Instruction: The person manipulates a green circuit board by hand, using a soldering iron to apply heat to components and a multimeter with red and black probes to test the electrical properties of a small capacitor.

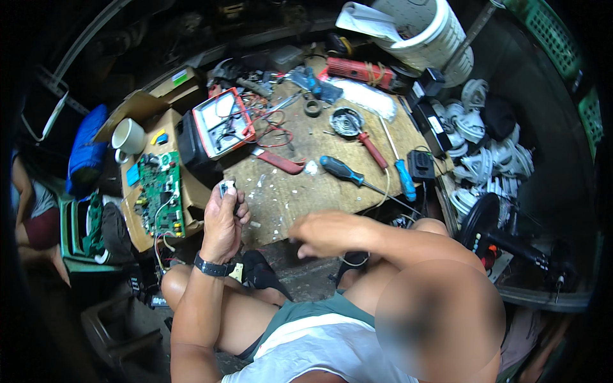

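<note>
My left hand, with a dark strap on its wrist, is raised over the near left edge of the wooden work board. Thumb and fingers pinch a small dark piece with a pale, shiny end; its kind is too small to make out. Over the board's near edge hovers my right hand, slightly smeared, its fingers bent and partly hidden beneath its back. A red-handled knife lies beyond my hands. Farther right are a blue-and-black screwdriver and a red-handled soldering iron against a round metal tin.
At left, a green circuit board rests on cardboard near a white mug. An open red-rimmed case with wires sits behind. A red power tool, white bucket, black adapter and heaped white parts crowd the right.
</note>
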The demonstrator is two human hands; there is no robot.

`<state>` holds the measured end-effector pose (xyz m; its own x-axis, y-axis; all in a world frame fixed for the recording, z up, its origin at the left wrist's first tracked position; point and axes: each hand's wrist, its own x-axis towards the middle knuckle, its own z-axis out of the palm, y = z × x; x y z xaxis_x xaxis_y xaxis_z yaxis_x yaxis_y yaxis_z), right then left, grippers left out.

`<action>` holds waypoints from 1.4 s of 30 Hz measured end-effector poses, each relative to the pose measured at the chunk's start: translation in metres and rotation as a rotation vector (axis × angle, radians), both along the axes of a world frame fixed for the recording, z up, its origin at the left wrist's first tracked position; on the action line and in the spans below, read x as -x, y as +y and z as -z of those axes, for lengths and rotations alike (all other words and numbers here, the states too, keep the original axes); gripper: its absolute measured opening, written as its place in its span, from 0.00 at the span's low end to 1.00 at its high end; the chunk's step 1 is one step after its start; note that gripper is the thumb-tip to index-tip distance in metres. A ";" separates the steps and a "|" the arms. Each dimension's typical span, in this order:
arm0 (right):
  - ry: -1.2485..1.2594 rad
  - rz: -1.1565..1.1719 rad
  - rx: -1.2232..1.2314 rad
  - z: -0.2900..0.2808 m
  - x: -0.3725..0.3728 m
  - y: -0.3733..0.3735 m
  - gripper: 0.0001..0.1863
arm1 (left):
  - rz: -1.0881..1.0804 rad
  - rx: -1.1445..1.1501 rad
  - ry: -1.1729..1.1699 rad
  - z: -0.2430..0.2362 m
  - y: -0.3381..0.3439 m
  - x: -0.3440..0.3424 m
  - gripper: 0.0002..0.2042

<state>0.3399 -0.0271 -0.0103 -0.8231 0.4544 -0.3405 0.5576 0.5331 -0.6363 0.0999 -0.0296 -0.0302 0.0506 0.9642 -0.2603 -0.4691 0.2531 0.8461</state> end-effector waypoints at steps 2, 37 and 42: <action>0.057 0.149 -0.144 0.001 -0.005 0.018 0.16 | -0.032 -0.056 -0.005 -0.006 0.000 0.012 0.08; 1.094 0.619 1.238 0.003 0.023 0.056 0.32 | -0.005 0.031 -0.273 -0.004 -0.009 0.020 0.15; 0.976 0.573 1.087 -0.007 0.018 0.052 0.35 | 0.013 0.036 -0.203 -0.007 -0.011 0.014 0.17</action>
<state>0.3215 0.0246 -0.0033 -0.7228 0.6725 -0.1594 -0.3233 -0.5328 -0.7820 0.0855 -0.0403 -0.0233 0.1182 0.9533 -0.2779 -0.6258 0.2888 0.7246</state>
